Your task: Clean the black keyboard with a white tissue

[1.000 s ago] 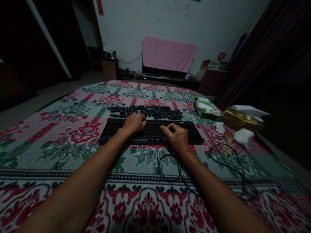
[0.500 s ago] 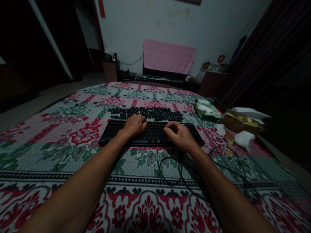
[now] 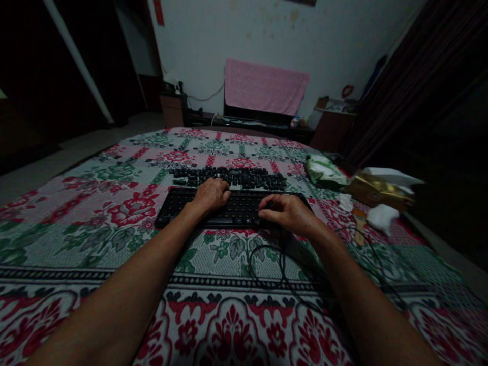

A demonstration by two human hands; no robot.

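A black keyboard (image 3: 240, 207) with most of its keycaps off lies on the patterned tablecloth, its rows of bare key posts showing. My left hand (image 3: 211, 195) lies across its middle-left part, fingers bent and closed against it near the far edge. Over the right part is my right hand (image 3: 285, 212), with thumb and forefinger curved toward each other low at the near-edge keys. What sits at those fingertips, if anything, is too small and dark to make out. Just beyond the keyboard, many loose black keycaps (image 3: 247, 178) are spread in a band.
A black cable (image 3: 282, 264) loops beneath my right forearm. To the right lie a wooden-handled brush (image 3: 359, 229), crumpled white tissue (image 3: 382, 218), a green-and-white pack (image 3: 324, 172) and a gold box (image 3: 377, 190). Farther back, a pink towel (image 3: 267, 86) covers a screen.
My right hand has shifted slightly right and turned, its thumb lower and a gap showing between thumb and forefinger. My left hand stays in place on the keyboard.
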